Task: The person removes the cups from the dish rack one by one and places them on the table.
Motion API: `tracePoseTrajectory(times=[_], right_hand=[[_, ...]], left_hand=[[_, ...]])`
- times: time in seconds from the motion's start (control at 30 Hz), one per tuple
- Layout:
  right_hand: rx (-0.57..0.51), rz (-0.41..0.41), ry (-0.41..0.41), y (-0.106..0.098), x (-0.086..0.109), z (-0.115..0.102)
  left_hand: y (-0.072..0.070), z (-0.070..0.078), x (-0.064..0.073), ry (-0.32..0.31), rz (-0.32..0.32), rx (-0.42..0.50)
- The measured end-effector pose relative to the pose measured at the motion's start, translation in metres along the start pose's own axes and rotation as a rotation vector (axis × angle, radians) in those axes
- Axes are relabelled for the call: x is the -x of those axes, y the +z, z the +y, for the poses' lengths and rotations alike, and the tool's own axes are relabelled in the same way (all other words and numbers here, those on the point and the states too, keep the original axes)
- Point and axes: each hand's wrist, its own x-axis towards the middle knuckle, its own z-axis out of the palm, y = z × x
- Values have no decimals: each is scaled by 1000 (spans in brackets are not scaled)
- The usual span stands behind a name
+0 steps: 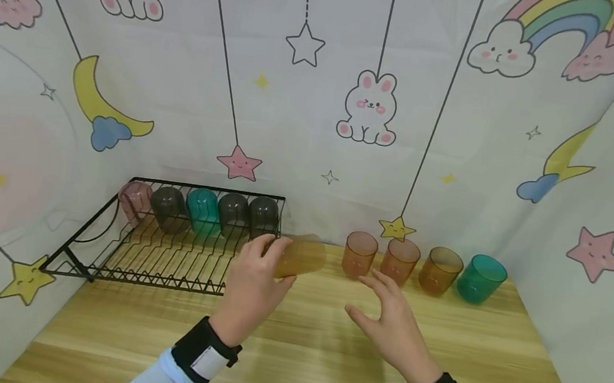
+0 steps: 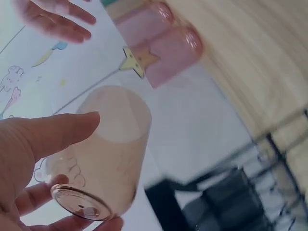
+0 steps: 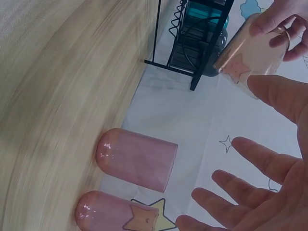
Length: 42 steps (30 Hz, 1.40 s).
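My left hand (image 1: 254, 289) grips an amber glass (image 1: 302, 256) by its base end, holding it on its side above the table with the mouth toward the right. In the left wrist view the thumb lies along the wall of the amber glass (image 2: 115, 149) and the fingers curl under its base. My right hand (image 1: 396, 329) holds nothing; its fingers are spread, close in front of two pink glasses (image 1: 359, 256) standing upright. In the right wrist view the right hand (image 3: 269, 168) is apart from the amber glass (image 3: 255, 55).
A black wire rack (image 1: 163, 279) stands at the left, with a pink, a teal (image 1: 204, 212) and several dark grey glasses upside down along its back. Right of the pink glasses stand a brown-amber glass (image 1: 440, 272) and a green glass (image 1: 481, 280). A patterned cloth (image 1: 314, 123) hangs behind.
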Motion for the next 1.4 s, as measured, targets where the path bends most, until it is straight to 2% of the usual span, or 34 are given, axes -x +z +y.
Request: tracePoseTrajectory(times=[0.17,0.33,0.5,0.63,0.77,0.87,0.97,1.1,1.23,1.27,1.4], right_hand=[[-11,20,-1,-2,0,-2],[-32,40,-4,-2,-1,-4],[-44,74,-14,-1,-2,-5],[-54,98,-34,1,-4,-7],[-92,107,-31,1,-8,-11],[-159,89,-1,-1,-12,-16],[-239,70,21,-2,-17,-23],[-345,46,30,-3,-23,-31],[-432,20,50,-2,-28,-39],[-450,13,53,-1,-29,-40],[-511,-20,71,-7,-31,-54]], left_hand=[[11,11,5,-145,-96,212],[20,15,7,-276,-142,374],[25,16,7,-392,-198,499],[29,18,8,-455,-244,584],[32,19,9,-497,-269,728],[33,20,8,-529,-290,866],[29,24,6,-563,-308,957],[14,35,0,-581,-317,996],[2,44,-3,-568,-320,1015],[2,44,-3,-565,-324,1017],[17,38,0,-541,-317,1002]])
